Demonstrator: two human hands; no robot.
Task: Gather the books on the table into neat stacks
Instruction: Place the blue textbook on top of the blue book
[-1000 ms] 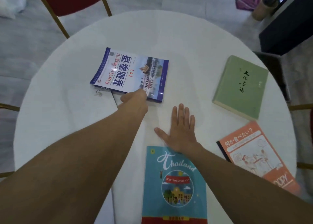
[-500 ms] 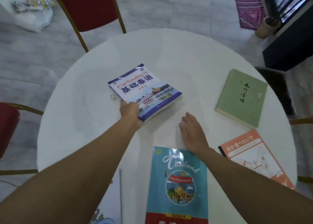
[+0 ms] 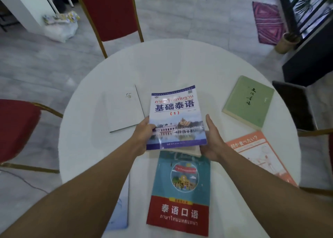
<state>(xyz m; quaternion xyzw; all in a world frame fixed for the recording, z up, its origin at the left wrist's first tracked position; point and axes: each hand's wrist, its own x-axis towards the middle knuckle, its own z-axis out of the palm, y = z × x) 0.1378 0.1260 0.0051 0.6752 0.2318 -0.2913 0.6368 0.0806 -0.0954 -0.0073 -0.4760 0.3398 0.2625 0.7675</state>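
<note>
I hold a blue-and-white Thai textbook (image 3: 175,117) lifted above the middle of the round white table (image 3: 180,65). My left hand (image 3: 144,135) grips its lower left corner. My right hand (image 3: 211,138) cups its lower right edge from below. Under it on the table lies a teal-and-red Thailand book (image 3: 180,192). A white booklet (image 3: 122,108) lies to the left, a green book (image 3: 249,101) at the right, an orange notebook (image 3: 259,153) near the right edge. A pale blue book (image 3: 119,214) shows past my left forearm.
Two red chairs stand by the table, one at the back (image 3: 108,12) and one at the left (image 3: 16,128). A dark seat (image 3: 295,106) sits at the right edge. A white bag (image 3: 61,29), a pink mat (image 3: 268,23) and a potted plant (image 3: 288,41) are on the floor.
The textbook has been lifted off the table, turned upright and brought toward me. My right hand left the tabletop and took its right edge. The white booklet under it is uncovered.
</note>
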